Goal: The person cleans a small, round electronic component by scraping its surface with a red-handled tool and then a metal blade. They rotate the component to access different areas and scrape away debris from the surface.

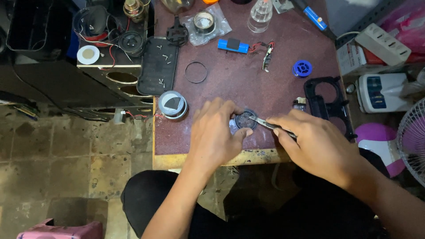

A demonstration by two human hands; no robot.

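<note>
Cluttered maroon table (265,93): left hand (214,132) pinches the small round speaker (245,120) by its rim, right hand (316,144) closed on tweezers (265,124). Speaker looks light with a stiff frame but a fragile cone, so the rim is the safe grip.

Left hand (214,132) curled palm down, right hand (316,144) pinching, forearms converging

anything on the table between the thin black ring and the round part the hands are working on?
In the head view, nothing: bare maroon tabletop runs from the thin black ring down to the round dark part. The left hand steadies that part; the right hand holds tweezers to it.
</note>
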